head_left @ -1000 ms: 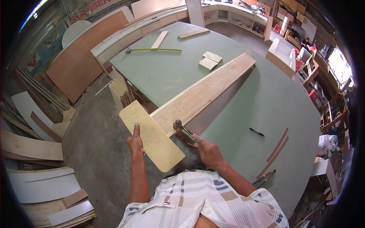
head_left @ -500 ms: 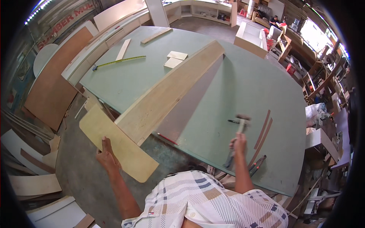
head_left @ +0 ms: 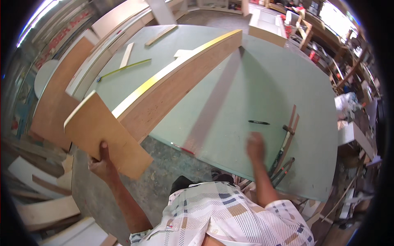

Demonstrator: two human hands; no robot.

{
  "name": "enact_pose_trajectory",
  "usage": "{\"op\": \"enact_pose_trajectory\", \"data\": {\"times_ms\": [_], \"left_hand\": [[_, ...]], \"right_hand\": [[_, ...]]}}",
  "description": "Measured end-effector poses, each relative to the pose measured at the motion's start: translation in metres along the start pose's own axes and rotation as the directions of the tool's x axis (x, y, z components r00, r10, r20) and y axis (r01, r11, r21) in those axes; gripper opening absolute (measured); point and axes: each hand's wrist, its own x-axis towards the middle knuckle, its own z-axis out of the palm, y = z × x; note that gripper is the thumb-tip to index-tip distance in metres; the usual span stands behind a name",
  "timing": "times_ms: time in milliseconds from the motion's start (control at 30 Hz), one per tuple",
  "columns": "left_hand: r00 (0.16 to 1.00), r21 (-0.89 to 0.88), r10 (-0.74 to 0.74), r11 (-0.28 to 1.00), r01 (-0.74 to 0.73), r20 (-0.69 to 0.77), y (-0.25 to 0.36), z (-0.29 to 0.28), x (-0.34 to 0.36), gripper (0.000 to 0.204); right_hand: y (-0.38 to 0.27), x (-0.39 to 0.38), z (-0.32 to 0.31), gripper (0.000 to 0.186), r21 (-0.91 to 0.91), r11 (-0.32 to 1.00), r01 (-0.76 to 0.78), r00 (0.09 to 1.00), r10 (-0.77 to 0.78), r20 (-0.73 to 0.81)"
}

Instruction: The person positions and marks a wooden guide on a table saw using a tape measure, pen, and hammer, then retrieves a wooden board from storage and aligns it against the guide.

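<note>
- With our left hand [head_left: 102, 164], we are gripping the lower edge of the end panel [head_left: 108, 133], the thumb lying on its broad face.
- That panel is sitting across the near end of the long board [head_left: 180, 84], apparently meeting it, and is jutting out past the worktop [head_left: 312, 102].
- Our right hand [head_left: 255, 145] is hovering over the worktop, blurred; we cannot tell how its fingers are set, though nothing is showing in it.
- The hammer [head_left: 289, 129] is lying just beyond, apart from it, near the pliers [head_left: 285, 170].
- Farther out, a black pen [head_left: 258, 122] and a red pencil [head_left: 186, 150] are resting on the worktop.
- We are judging this step to be steadying and handling the joined pieces; the next move is calling for a firm left grip, since the panel is overhanging.
</note>
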Motion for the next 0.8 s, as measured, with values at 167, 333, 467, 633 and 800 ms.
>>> {"op": "enact_pose_trajectory", "data": {"times_ms": [167, 333, 467, 633, 800], "left_hand": [[0.994, -0.117, 0.024, 0.993, -0.011, 0.109, -0.007, 0.011, -0.01, 0.029], [0.982, -0.195, 0.056, 0.981, -0.02, 0.182, -0.026, 0.013, -0.024, 0.027], [0.949, -0.247, 0.109, 0.968, -0.034, 0.297, -0.043, 0.007, -0.038, 0.026], [0.759, -0.238, 0.363, 0.931, -0.276, 0.54, -0.081, -0.018, -0.058, 0.041], [0.359, -0.423, 0.672, 0.709, -0.564, 0.647, -0.121, -0.008, -0.108, 0.045]], "right_hand": [[-0.111, -0.059, 0.156, 0.025, 0.228, 0.857, 0.462, 0.824, -0.51, 0.247], [-0.169, -0.086, 0.18, 0.018, 0.098, 0.843, 0.529, 0.793, -0.532, 0.298], [-0.156, -0.109, 0.197, 0.015, -0.014, 0.83, 0.557, 0.812, -0.541, 0.218], [-0.16, -0.154, 0.129, 0.012, 0.488, 0.832, -0.264, 0.952, 0.143, 0.272], [-0.129, -0.24, 0.051, 0.015, 0.797, -0.097, -0.597, 0.73, 0.347, 0.589]]}}
